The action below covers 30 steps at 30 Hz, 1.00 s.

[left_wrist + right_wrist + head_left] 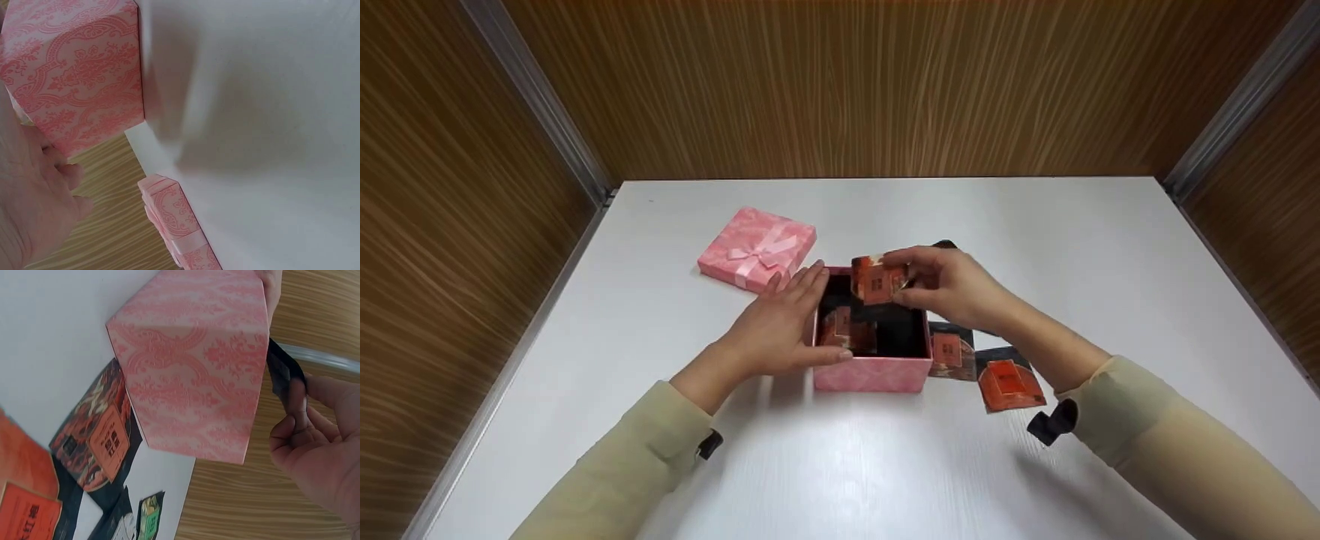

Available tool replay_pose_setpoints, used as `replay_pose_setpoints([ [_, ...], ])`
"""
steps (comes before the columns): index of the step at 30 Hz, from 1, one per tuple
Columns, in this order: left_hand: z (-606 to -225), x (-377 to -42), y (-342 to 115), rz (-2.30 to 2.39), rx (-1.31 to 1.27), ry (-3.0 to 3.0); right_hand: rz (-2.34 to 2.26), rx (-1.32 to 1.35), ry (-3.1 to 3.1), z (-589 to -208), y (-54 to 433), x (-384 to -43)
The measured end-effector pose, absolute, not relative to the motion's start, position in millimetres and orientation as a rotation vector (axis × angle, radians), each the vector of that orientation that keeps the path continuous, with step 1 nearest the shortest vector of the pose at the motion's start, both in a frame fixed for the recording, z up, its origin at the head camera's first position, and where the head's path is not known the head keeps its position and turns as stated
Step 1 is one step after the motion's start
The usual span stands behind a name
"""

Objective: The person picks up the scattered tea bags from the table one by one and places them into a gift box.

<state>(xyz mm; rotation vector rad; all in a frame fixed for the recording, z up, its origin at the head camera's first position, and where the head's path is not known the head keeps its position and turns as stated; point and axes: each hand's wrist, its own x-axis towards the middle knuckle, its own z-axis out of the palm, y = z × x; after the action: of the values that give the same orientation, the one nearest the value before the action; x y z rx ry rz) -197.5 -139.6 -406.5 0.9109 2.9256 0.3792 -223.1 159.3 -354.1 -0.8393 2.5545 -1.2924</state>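
Both arms wear long, pale beige sleeves of thin, smooth fabric. A small black strap tab sticks out at the left cuff (709, 444), and a larger one at the right cuff (1053, 421). The left hand (777, 324) and right hand (952, 287) are bare, without rings or gloves.

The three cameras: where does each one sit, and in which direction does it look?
Head: high, looking forward and down at the white table, the pink box, lid, left hand, right hand and both sleeves.
Left wrist: low beside the box; left palm shows.
Right wrist: low beside the box; fingers pinch a dark packet.
All views share the box.
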Motion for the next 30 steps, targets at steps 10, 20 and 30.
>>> replay_pose_setpoints([
  [10,-406,-197,-138,0.366,0.869,2.905,-1.184,-0.845,2.547,-363,140,-220],
  [20,-406,-197,-139,0.38,0.875,2.918,-1.069,-0.855,2.577,-366,125,-223],
  [30,-406,-196,-140,0.378,0.916,2.93,-0.996,-0.903,2.605,-374,114,-229],
])
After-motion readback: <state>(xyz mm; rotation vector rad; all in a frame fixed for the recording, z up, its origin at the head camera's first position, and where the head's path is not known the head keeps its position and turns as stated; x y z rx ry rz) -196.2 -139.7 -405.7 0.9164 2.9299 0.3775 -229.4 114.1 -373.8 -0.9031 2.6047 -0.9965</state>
